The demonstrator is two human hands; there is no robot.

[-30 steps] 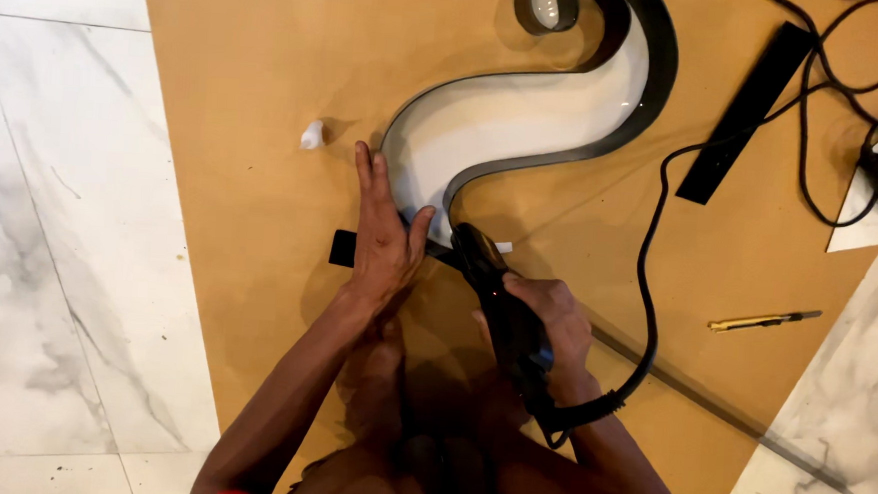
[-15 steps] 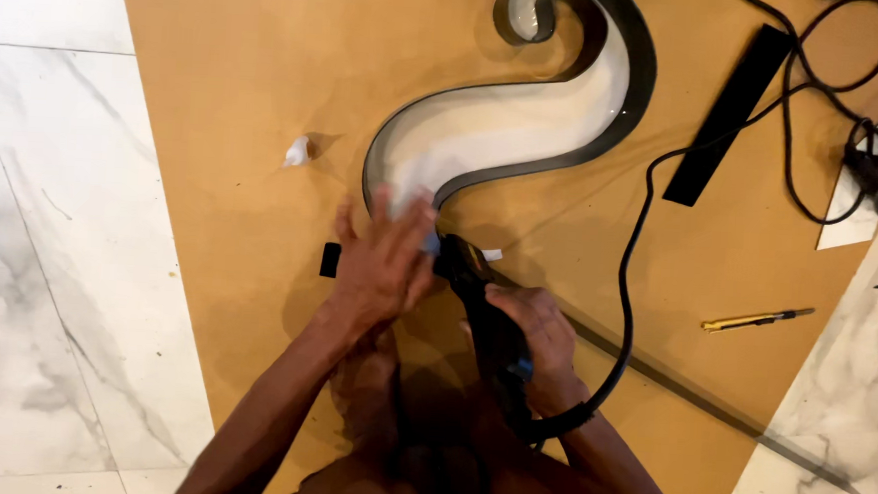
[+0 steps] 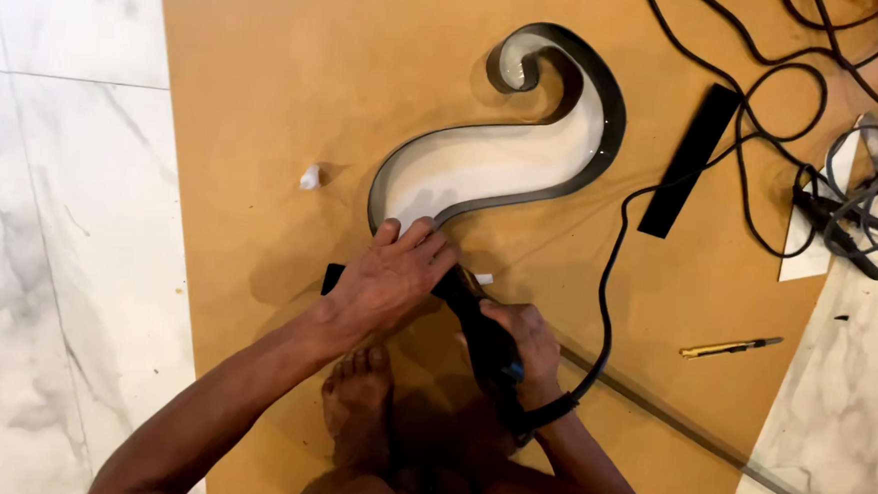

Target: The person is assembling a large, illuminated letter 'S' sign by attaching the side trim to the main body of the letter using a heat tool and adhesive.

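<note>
White marble floor (image 3: 51, 207) with grey veins fills the left side, smooth and glossy. Beside it lies a flat tan board (image 3: 267, 98), matte like fibreboard. A small white crumpled scrap (image 3: 309, 178) sits on the board, apart from everything else. The left hand (image 3: 389, 277) lies flat, palm down and fingers spread, pressing on the lower end of a curved channel shape (image 3: 509, 160), an S-like form with a thin dark metal wall and a pale, frosted face. A bare foot (image 3: 356, 403) rests on the board below that hand. The right hand (image 3: 516, 346) is closed around a black handheld tool (image 3: 483, 332), whose tip meets the shape's lower end just beside the left fingers. A black cable (image 3: 612, 286) loops up from the tool. Further right lie a flat black strip (image 3: 691, 160), a slim yellow knife (image 3: 729, 346), and a tangle of cords (image 3: 852, 199).
</note>
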